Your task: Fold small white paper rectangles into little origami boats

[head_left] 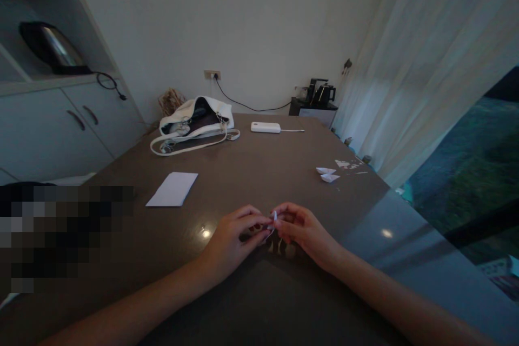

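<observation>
Between my two hands is a small piece of folded white paper (275, 216), mostly covered by the fingers. My left hand (237, 232) pinches its left side between thumb and fingertips. From the other side, my right hand (302, 230) grips it, thumb in front and fingers behind. Both hands are just above the near middle of the brown table (251, 178). Two small folded paper boats (328, 178) lie close together to the right, beyond my right hand. A stack of white paper (173, 189) lies to the left, beyond my left hand.
A white handbag (198, 119) with a looped strap sits at the far left of the table. Near the far edge lies a white power bank (265, 127) with a short cable. Torn paper scraps (343, 164) lie near the right edge, beside the curtain (377, 75).
</observation>
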Tool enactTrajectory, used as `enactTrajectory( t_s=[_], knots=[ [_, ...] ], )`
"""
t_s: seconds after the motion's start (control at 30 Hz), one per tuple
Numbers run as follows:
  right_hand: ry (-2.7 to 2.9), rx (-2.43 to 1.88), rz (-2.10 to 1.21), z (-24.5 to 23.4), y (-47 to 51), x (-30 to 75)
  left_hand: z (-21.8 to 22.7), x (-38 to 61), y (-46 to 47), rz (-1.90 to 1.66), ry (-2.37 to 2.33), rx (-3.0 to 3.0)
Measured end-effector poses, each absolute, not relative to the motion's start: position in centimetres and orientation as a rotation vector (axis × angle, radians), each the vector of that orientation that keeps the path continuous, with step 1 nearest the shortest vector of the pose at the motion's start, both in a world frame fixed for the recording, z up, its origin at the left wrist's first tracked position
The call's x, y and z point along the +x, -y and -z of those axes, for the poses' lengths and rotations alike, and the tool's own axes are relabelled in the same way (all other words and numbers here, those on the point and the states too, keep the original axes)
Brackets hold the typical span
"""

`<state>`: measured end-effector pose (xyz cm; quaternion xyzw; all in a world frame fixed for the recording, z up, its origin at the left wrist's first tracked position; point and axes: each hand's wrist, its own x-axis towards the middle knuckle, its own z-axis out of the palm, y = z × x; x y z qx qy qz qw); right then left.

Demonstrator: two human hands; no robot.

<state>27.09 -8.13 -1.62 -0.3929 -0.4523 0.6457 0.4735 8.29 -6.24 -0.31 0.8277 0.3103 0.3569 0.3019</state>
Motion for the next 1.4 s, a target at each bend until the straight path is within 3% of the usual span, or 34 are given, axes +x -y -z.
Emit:
enactTrajectory(
  t_s=[0.77, 1.4],
  knots=[
    [0.96, -0.801, -1.96, 0.9, 7.8, 28.3, 0.3, 7.8, 5.5, -1.136, -0.917, 2.093],
    [1.007, -0.739, -1.931, 0.8, 7.9, 28.4, 0.4, 7.8, 5.4, -1.136, -0.969, 1.991]
  ],
)
